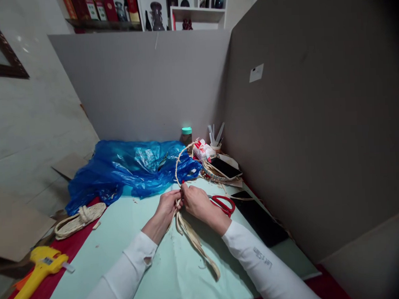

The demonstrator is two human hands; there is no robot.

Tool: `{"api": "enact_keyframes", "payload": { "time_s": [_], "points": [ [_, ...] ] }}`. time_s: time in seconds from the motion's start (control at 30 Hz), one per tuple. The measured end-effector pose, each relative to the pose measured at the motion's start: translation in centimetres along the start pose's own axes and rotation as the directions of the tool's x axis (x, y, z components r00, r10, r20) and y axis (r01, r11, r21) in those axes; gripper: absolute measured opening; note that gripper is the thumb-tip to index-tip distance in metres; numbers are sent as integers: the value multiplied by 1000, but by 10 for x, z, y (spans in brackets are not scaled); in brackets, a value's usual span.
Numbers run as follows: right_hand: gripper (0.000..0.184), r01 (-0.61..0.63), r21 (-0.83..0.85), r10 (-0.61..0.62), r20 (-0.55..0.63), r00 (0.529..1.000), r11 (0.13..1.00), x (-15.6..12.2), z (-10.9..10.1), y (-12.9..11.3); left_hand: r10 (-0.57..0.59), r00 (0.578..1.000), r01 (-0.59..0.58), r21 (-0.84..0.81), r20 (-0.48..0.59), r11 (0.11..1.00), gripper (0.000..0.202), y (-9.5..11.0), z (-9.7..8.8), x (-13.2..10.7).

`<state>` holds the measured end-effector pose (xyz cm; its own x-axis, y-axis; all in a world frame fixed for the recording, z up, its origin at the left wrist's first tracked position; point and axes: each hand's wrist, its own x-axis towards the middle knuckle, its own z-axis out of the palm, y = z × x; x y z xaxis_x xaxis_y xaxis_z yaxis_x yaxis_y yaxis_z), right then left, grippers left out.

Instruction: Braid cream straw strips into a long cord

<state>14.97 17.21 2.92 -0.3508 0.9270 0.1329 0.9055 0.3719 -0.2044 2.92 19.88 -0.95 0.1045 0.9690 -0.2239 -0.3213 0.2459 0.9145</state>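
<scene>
Near the middle of the table, my left hand (168,203) and my right hand (195,200) meet, fingers closed on a bundle of pale dried plant strips (192,234). Loose ends of the strips hang down towards me below the hands. From above the fingers a thin twisted cord (177,166) of the same material curves up and to the right. What exactly lies between the fingertips is hidden. Red-handled scissors (224,204) lie just right of my right wrist, partly covered by it.
A crumpled blue plastic bag (130,165) fills the back left. On the left are a woven straw slipper (81,220) and a yellow glue gun (42,266). At right lie a phone (225,167) and a black flat panel (258,219). Grey partitions (150,85) stand behind and right.
</scene>
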Motion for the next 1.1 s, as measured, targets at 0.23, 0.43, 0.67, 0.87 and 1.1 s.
{"api": "enact_keyframes", "payload": {
  "time_s": [0.23, 0.43, 0.67, 0.87, 1.1],
  "points": [
    [24, 24, -49, -23, 23, 999, 999, -9, -12, -2, 112, 986, -98, 112, -124, 989, 15, -8, 5, -2],
    [15, 2, 270, -2, 1, 1000, 963, 0, -16, 17, 234, 963, -196, 247, -134, 949, 18, -13, 7, -3],
    [18, -13, 494, 36, -36, 999, 870, 19, -5, 34, 350, 932, -285, 414, -89, 865, 23, -14, 7, -7],
    [14, 61, 594, 98, -232, 968, 802, 26, 1, 21, 412, 907, -315, 512, -84, 799, 22, -7, 10, -16],
    [15, 196, 402, -49, -348, 936, 895, 22, 2, 1, 555, 821, -362, 632, -132, 685, 5, -4, 11, -15]
  ]
}}
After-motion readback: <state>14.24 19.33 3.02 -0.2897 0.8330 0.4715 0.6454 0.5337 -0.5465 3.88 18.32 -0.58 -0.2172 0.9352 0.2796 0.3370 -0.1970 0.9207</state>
